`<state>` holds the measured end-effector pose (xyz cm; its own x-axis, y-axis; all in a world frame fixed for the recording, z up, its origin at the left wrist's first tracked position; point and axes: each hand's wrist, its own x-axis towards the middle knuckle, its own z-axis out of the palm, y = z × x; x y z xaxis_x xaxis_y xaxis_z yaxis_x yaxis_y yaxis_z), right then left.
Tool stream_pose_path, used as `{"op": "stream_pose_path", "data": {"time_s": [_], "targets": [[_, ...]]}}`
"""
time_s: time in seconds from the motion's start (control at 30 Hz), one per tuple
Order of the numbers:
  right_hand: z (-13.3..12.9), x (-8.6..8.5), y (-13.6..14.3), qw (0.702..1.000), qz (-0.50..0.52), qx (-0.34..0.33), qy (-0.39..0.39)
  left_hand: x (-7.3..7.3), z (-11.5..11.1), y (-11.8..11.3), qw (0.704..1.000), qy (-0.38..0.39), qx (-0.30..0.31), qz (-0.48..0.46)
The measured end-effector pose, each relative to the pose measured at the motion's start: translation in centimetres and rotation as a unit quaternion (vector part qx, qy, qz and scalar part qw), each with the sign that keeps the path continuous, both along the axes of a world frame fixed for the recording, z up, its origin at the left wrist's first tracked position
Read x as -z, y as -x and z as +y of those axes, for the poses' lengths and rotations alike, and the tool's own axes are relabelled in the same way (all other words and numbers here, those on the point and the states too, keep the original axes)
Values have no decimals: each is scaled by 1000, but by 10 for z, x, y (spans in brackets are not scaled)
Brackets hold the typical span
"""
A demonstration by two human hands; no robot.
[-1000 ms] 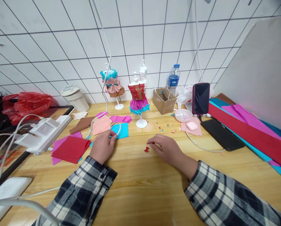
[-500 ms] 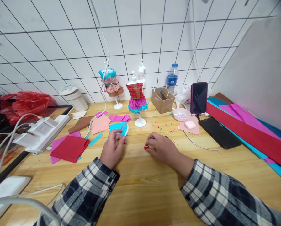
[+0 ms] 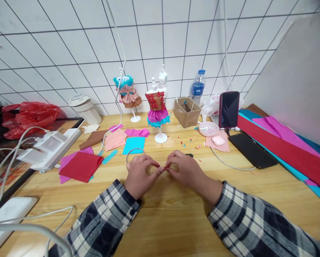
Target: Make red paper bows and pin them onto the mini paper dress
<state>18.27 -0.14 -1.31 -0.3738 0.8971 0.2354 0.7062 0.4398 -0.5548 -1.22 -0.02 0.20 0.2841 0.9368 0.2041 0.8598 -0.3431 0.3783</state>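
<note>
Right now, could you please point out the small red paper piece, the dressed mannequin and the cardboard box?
small red paper piece (image 3: pixel 165 167), head view, on the scrap pinched between both hands.
dressed mannequin (image 3: pixel 157 117), head view, on its pink skirt.
cardboard box (image 3: pixel 188 119), head view, on its front wall.

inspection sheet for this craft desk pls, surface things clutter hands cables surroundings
surface: wooden desk, red and blue paper bits scattered on it
job's things: tiny red piece pinched between both hands; white ring by the left hand
clutter: paper squares, blue sheet, two dressed mannequins, box, bowl, phones, bottle
hands: left hand and right hand meet fingertip to fingertip
cables: white cable hangs to the desk; more at the power strip
surroundings: tiled wall, red bag
</note>
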Motion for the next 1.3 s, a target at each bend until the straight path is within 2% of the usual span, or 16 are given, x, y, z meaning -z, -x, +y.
{"op": "stream_pose_path", "data": {"time_s": [0.17,0.4,0.8,0.9,1.13,1.3], "targets": [[-2,1,3,999,22,-11,28,4,-6,-10,1000,2,13,-21],[-2,-3,3,998,22,-23,50,5,-2,-6,997,38,43,-47],[-1,-1,3,996,45,-30,70,3,-2,-7,994,89,33,-58],[1,1,3,994,71,-14,82,5,0,-5,991,92,29,-91],[5,4,3,968,143,11,204,6,3,-2,986,86,35,-137],[4,0,6,956,182,33,228,5,1,-4,984,94,46,-146]]}}
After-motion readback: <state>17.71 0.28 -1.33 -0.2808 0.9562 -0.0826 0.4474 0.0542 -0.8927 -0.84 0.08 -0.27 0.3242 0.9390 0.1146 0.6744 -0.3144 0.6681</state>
